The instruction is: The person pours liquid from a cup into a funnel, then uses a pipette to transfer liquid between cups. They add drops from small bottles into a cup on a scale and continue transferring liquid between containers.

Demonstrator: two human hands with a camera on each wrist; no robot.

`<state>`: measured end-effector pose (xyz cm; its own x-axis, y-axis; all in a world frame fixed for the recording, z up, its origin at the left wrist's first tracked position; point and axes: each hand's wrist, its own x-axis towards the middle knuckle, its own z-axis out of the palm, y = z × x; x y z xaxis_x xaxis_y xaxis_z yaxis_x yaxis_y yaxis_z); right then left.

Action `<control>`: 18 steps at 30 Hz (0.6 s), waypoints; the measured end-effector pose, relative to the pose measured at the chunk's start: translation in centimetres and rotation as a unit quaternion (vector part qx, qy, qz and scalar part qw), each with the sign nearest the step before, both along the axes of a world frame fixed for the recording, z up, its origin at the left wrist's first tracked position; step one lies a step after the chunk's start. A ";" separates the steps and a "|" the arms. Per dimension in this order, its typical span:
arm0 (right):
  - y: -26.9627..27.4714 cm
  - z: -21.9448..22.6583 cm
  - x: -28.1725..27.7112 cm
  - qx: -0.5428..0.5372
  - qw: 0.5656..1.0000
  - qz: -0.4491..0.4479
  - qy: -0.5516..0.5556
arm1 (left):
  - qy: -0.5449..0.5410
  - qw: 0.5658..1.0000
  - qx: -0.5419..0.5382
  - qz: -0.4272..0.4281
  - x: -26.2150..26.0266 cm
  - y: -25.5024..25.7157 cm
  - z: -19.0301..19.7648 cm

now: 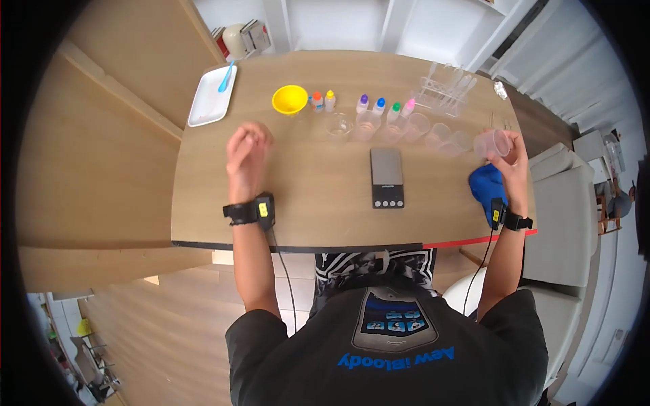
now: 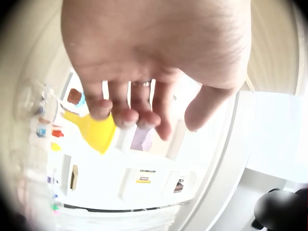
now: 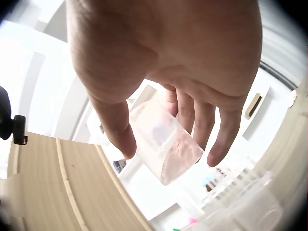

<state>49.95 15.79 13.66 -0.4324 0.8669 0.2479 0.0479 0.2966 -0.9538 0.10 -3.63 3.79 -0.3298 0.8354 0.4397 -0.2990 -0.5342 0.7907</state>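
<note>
My right hand point(image 1: 512, 159) grips a clear plastic cup point(image 1: 493, 143) at the right side of the table. In the right wrist view the cup point(image 3: 166, 142) is tilted between thumb and fingers. A blue cloth point(image 1: 489, 186) lies beneath this hand. On the left, my left hand point(image 1: 248, 152) is raised over the table, a little blurred, with loosely bent fingers and nothing in them. Nearest to it is a yellow bowl point(image 1: 290, 99). Several more clear cups point(image 1: 416, 125) stand in a row across the table, the rightmost close to my right hand.
A black and grey digital scale point(image 1: 386, 177) lies mid-table. Small dropper bottles with coloured caps point(image 1: 380, 106) stand behind the cups. At the back right is a clear rack with tubes point(image 1: 447, 91); a white tray point(image 1: 203, 111) with a blue spoon point(image 1: 226, 78) occupies the back left.
</note>
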 end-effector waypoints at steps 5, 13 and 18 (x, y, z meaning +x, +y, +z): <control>1.3 1.7 -9.0 0.050 0.991 0.122 -0.032 | 0.089 0.971 -0.082 0.204 0.1 2.8 -0.5; 0.8 1.8 -25.9 0.056 0.970 0.229 -0.053 | 0.152 0.971 -0.091 0.159 1.0 5.6 -0.1; 1.1 1.5 -30.4 0.238 0.936 0.203 -0.161 | 0.137 0.973 -0.086 0.165 1.3 6.7 -1.7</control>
